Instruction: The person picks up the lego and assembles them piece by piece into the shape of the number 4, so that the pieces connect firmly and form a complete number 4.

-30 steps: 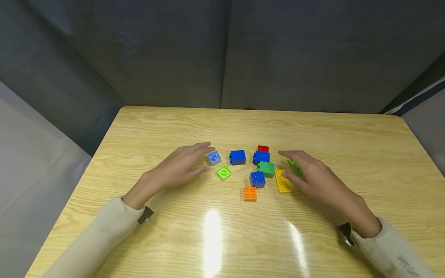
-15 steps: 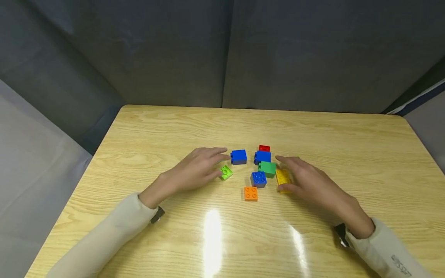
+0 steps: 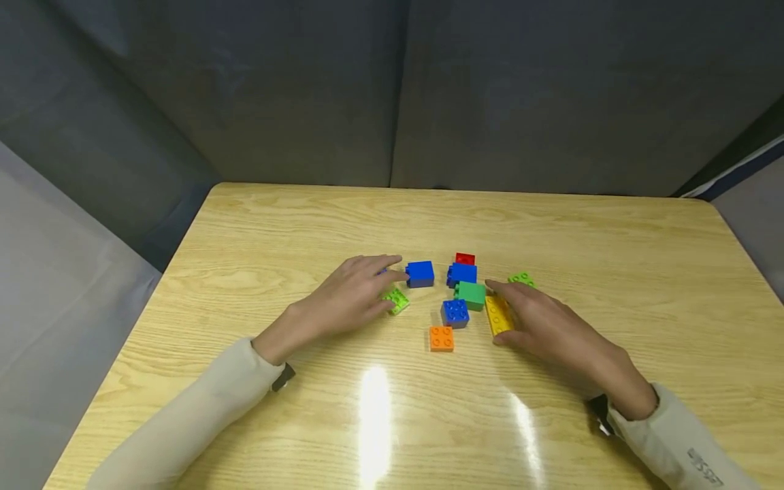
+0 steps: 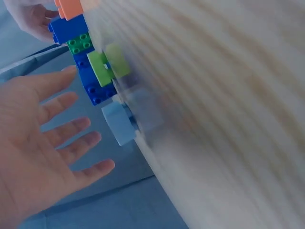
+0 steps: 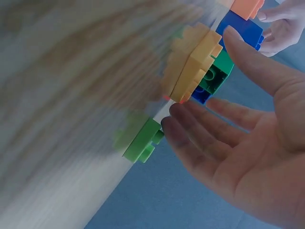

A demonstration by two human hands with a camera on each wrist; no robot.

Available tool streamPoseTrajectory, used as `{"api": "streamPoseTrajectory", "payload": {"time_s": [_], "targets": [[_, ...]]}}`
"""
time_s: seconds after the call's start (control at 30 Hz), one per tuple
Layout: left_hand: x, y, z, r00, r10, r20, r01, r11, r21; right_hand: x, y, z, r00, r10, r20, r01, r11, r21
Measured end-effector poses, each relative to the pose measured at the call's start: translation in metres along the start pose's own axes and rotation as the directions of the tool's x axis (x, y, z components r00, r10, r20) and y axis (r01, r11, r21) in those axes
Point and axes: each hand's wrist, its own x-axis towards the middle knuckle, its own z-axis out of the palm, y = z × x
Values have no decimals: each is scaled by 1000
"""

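My left hand hovers with spread fingers over a light blue brick, mostly hidden from above. Its fingertips overlap a lime brick and come close to a blue brick. On the other side, my right hand arches around a long yellow brick lying studs up. The thumb is at the brick's near end and the index finger by its far end. In the right wrist view the fingers are loosely bent, with space between palm and brick. A bright green brick lies just behind that hand.
Between the hands, a green brick sits among two more blue bricks, with a red brick behind and an orange brick in front. The wooden table ends at a dark curtain.
My left hand has moved right, over the light blue brick and up to the lime one. My right hand has shifted slightly left and nearer, around the yellow brick, uncovering the bright green brick behind it.
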Motion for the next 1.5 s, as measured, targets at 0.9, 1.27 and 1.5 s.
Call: {"api": "streamPoseTrajectory", "payload": {"time_s": [0.9,1.27,1.5], "targets": [[29,0,1,997,34,76,-32,999,-24,19,-5,5,978,-119,-171,111,992,-56],[34,6,2,998,-20,66,27,994,-104,17,-6,3,943,-187,-276,178,982,-57],[29,16,-9,998,-13,-68,-12,933,-360,9,-18,-3,905,-206,-373,238,970,43]]}}
